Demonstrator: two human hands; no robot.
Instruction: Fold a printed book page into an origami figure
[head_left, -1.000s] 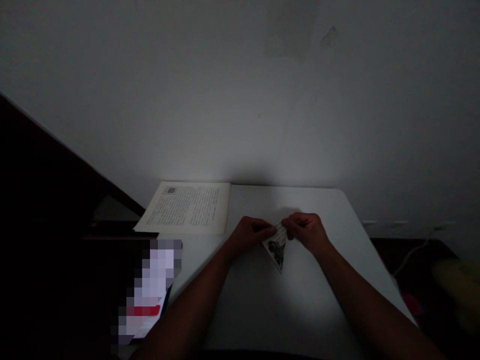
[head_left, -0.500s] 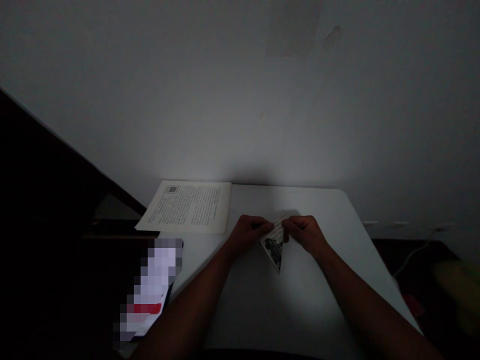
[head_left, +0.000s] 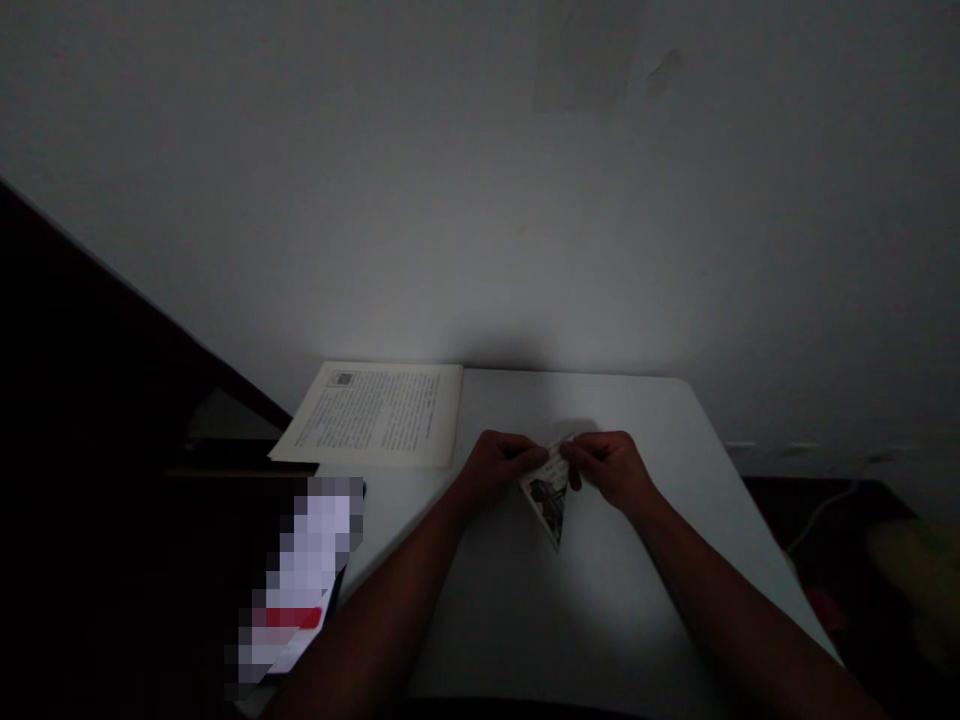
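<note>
Between my two hands is a piece of folded printed paper [head_left: 549, 500], shaped like a triangle with its point towards me. It bears lines of text and a dark picture. My left hand [head_left: 501, 462] pinches its upper left edge between thumb and fingers. On the upper right side, my right hand [head_left: 606, 464] grips the paper the same way, its thumb close to the left one. Fingers cover part of the upper edge, so the folds there are hidden. The paper is held just over the white table [head_left: 517, 620].
A printed sheet or booklet [head_left: 382, 415] lies at the table's back left corner. A phone [head_left: 315, 570] with a lit, blurred screen lies at the left edge. The wall [head_left: 375, 250] rises behind the table. A pale cable [head_left: 821, 515] hangs at the right.
My right thumb and fingers have shifted very slightly left along the paper's upper edge. The paper's angle has changed a little; my left hand stays nearly still.
</note>
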